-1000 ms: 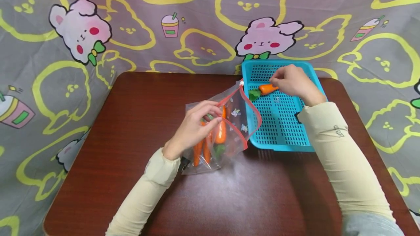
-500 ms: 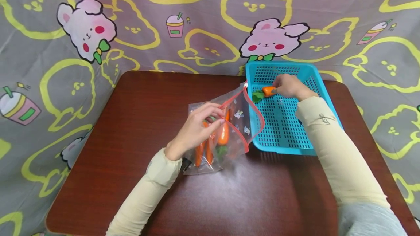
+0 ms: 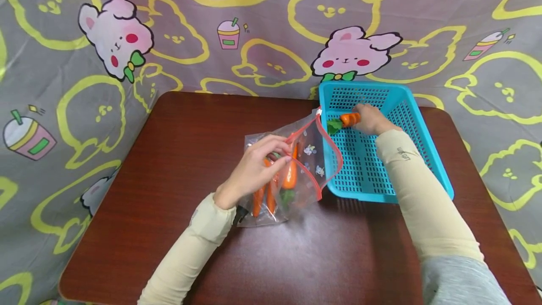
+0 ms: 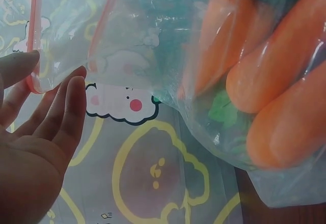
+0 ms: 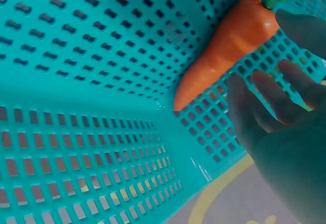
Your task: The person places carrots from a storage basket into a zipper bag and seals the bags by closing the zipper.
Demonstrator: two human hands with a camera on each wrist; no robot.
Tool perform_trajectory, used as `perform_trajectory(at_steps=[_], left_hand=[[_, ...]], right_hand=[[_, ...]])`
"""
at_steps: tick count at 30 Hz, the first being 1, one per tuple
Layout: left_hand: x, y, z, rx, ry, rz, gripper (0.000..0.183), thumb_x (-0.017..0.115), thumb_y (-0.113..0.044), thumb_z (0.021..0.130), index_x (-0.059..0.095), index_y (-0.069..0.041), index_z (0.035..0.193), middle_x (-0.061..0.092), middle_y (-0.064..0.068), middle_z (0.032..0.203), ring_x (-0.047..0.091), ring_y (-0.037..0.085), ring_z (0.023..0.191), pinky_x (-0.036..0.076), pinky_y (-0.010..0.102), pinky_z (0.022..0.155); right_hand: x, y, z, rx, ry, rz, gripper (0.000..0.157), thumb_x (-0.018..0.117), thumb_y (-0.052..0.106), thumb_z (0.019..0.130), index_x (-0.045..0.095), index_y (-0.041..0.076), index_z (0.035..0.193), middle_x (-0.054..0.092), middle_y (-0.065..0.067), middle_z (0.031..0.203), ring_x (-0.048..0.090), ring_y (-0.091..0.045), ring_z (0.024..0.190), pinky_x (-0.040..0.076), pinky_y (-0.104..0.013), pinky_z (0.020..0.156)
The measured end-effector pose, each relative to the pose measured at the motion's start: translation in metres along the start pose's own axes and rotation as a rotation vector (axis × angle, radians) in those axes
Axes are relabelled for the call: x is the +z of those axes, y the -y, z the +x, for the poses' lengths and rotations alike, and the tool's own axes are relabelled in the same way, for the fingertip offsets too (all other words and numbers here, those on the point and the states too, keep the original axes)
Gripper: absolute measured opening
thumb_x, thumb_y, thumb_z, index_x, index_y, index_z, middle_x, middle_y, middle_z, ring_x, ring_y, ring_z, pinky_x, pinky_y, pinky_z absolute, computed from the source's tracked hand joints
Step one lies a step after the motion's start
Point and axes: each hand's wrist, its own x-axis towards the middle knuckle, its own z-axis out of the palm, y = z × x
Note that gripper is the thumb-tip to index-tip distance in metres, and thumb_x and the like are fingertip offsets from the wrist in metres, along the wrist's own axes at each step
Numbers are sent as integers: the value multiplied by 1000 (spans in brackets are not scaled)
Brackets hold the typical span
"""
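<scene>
My left hand (image 3: 254, 166) pinches the red zip edge of a clear zip bag (image 3: 304, 187) between thumb and fingers, and the bag's mouth gapes toward the basket. Several orange carrots (image 3: 290, 174) with green tops show through the plastic; in the left wrist view the carrots (image 4: 275, 56) hang close by. Inside the blue basket (image 3: 377, 197), my right hand (image 3: 371, 119) is at a single carrot (image 3: 350, 119) with a leafy top. The right wrist view has the thumb near the top of this carrot (image 5: 229, 46), the fingers fairly straight beside it, with visible gaps.
The basket has slotted walls and floor and stands at the back right of a dark brown table (image 3: 190, 131). Behind the table hangs a grey cloth (image 3: 262, 22) with cartoon rabbits and yellow outlines. The bag's mouth overlaps the basket's left rim.
My right hand has lowered into the basket to the carrot, whose body has turned slightly. The left hand keeps its hold on the bag. The whole head view has shifted slightly.
</scene>
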Motion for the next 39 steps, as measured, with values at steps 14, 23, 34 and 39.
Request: perform_trajectory(at_steps=[14,23,34,39], left_hand=[[0,0,-1,26,-12,-2,15,69,-8,88,67,-5,102,63,11,117,65,12,88,56,21,76],[-1,0,-3,25,-12,-7,15,69,-9,88,67,-5,103,64,10,115,65,13,87,56,22,77],[0,0,-5,12,-8,-7,15,69,-10,88,67,-6,102,63,8,116,65,10,86,56,23,76],[-1,-1,-5,19,-10,-5,15,68,-9,88,67,-5,102,63,9,116,65,11,86,57,25,77]], right_hand=[[14,2,10,3,39,-91,71,58,-2,86,24,-3,148,27,-32,148,32,-50,130,36,-62,103],[20,2,11,17,64,-93,67,55,-1,89,24,-2,149,19,-33,152,24,-51,136,33,-64,106],[26,0,3,-16,-22,-169,52,57,-4,87,46,-2,138,35,-29,135,32,-46,121,41,-61,96],[26,0,3,-15,-15,-178,51,57,-5,86,49,-1,137,37,-29,134,32,-45,118,42,-60,93]])
